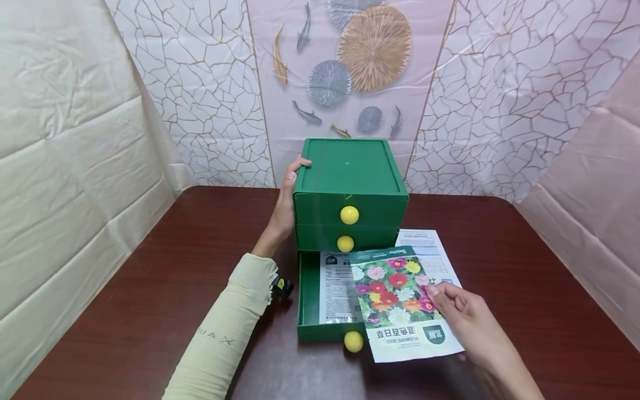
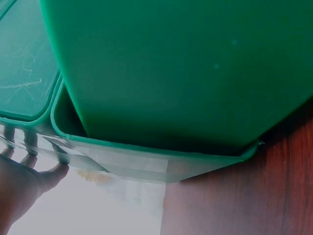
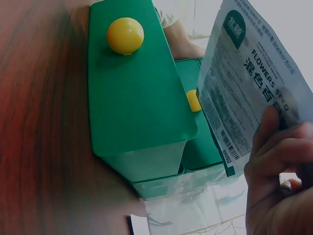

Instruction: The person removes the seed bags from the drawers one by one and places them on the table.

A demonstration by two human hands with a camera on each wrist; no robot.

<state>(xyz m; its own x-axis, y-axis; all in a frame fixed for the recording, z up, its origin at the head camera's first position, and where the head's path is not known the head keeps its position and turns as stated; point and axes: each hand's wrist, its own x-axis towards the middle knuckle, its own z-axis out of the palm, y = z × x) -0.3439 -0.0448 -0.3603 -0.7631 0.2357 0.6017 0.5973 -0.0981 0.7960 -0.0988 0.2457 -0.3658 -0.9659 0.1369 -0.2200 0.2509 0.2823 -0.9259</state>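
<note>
A green drawer cabinet [image 1: 350,166] with yellow ball knobs stands mid-table, its bottom drawer [image 1: 325,334] pulled out. Against the cabinet's left side rests my left hand [image 1: 285,211], fingertips at the top edge; the left wrist view shows its fingers spread along the wall. Between thumb and fingers, my right hand [image 1: 467,319] pinches a flower seed packet [image 1: 387,300] by its right edge, above the drawer's right part. The colourful flower side faces up; its text-covered back shows in the right wrist view. Inside the drawer lies another packet [image 1: 336,294], printed text up, partly hidden by the held one.
A white printed packet [image 1: 430,250] lies on the dark red table [image 1: 500,250] right of the cabinet, partly behind the held packet. A patterned cloth backdrop [image 1: 210,100] hangs behind the table. Near the left sleeve is a small black wrist device [image 1: 282,286].
</note>
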